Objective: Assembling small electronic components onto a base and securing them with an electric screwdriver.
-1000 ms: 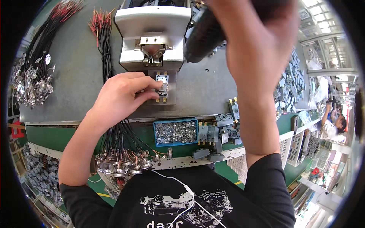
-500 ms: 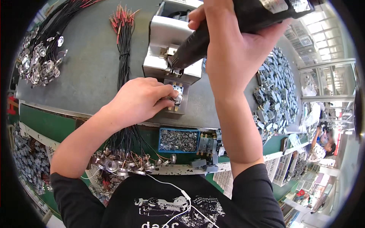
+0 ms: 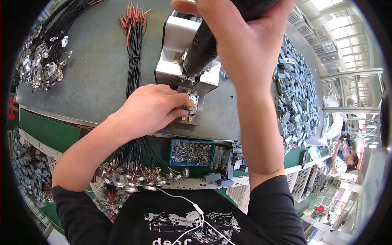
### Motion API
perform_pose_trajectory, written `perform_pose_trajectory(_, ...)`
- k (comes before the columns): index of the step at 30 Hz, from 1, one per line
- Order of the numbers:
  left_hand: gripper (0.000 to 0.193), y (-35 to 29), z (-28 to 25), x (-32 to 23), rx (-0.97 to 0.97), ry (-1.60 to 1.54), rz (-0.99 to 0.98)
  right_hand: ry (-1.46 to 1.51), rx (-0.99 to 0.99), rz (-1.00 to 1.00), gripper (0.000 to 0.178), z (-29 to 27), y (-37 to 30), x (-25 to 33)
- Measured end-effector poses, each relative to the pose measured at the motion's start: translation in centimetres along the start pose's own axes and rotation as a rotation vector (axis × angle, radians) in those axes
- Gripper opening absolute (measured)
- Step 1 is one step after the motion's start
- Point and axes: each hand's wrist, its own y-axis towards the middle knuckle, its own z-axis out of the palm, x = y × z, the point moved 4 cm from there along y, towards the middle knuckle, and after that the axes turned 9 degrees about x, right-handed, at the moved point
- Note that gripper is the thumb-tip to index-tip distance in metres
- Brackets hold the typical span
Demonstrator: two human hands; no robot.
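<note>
My right hand [image 3: 253,45] is wrapped round a black electric screwdriver [image 3: 201,51], whose upper part runs out of the top of the picture. Its lower end meets the front of a silver box-shaped device [image 3: 179,36]; the tip itself is hard to make out. Just in front, a small blue-grey block with brass terminals [image 3: 195,95] sits on a flat metal fixture [image 3: 201,102]. With thumb and forefinger, my left hand [image 3: 149,107] pinches a small round metal part [image 3: 192,108] against that block. My fingers partly cover the part.
Black wires with red ends [image 3: 134,57] pass under my left forearm to round metal parts [image 3: 130,179] at the table edge. A blue tray [image 3: 192,164] holds tiny metal pieces. Blue-grey blocks [image 3: 296,94] are heaped right; more wired discs [image 3: 43,65] lie far left.
My right hand has moved up and left, and the screwdriver stands steeper, its lower end still at the silver device. My left hand keeps its pinch with hardly any shift.
</note>
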Motion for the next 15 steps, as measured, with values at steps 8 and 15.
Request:
perform_pose_trajectory(8,0.018,-0.6,0.6,0.6,-0.069,-0.005,0.01,-0.074,-0.037,-0.257,0.055,-0.1,-2.4,0.8)
perform_pose_trajectory(15,0.026,-0.4,0.2,0.3,-0.046,-0.081,0.005,-0.039,-0.039,-0.317,0.053,-0.8,-3.6,1.3)
